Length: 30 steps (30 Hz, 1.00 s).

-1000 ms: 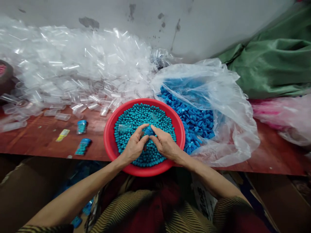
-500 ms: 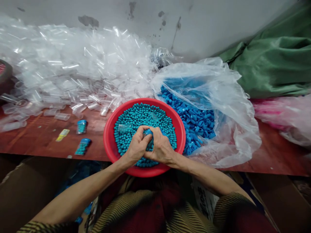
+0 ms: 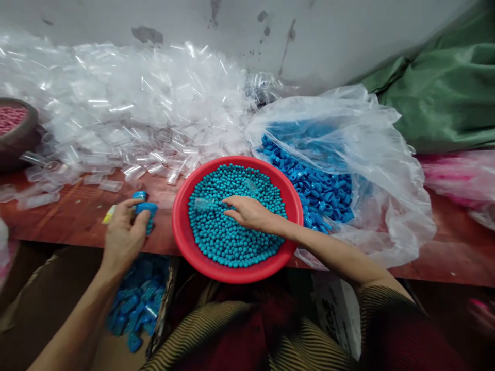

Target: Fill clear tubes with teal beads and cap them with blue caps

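My left hand (image 3: 126, 229) is at the table's front left, its thumb and fingers closed round a clear tube with a blue cap (image 3: 147, 207) and blue beads inside. Just behind it shows the blue cap of another tube (image 3: 139, 195), partly hidden by my fingers. My right hand (image 3: 249, 212) hovers over turquoise beads (image 3: 232, 242) in a red basin (image 3: 178, 226), thumb and fingers apart with nothing between them. To the left of its fingertips an uncapped clear tube (image 3: 204, 205) lies on the beads; a second clear tube (image 3: 252, 185) lies farther back.
Clear empty tubes (image 3: 131, 103) are heaped along the wall. A plastic bag (image 3: 390, 206) of blue caps (image 3: 320, 196) lies right of the basin. A bowl of pink beads (image 3: 33, 129) stands far left. Below the table edge, a cardboard box (image 3: 166, 304) holds blue-capped tubes (image 3: 137, 304).
My hands were together over the basin around a blue-capped tube and have parted. The left has moved left to the tubes on the table; the right stays above the beads, its fingers now apart.
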Tool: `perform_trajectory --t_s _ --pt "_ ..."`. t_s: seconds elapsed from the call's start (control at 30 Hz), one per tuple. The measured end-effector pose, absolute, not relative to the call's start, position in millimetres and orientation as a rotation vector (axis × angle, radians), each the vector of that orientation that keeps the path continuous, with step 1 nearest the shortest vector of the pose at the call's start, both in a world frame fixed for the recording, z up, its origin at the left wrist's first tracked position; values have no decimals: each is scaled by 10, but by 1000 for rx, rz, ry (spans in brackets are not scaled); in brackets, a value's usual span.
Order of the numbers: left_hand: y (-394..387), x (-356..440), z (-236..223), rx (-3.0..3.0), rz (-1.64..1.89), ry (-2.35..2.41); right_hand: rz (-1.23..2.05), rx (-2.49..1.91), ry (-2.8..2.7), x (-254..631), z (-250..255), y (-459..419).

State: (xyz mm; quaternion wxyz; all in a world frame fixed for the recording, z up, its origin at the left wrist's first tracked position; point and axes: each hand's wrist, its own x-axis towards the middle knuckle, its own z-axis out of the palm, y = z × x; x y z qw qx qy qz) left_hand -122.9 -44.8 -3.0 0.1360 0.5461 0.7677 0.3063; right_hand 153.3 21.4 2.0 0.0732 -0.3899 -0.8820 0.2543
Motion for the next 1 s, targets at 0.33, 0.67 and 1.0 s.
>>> perform_trajectory --t_s 0.33,0.67,1.0 --pt "-312 -935 -20 2202 919 2079 471 -875 -2969 944 -282 485" --pt "-221 -513 -119 2427 695 1717 1161 -1246 -3090 1367 -133 359" --pt "-291 -222 -138 2407 194 1254 2291 -1396 -1975 1633 -175 552"
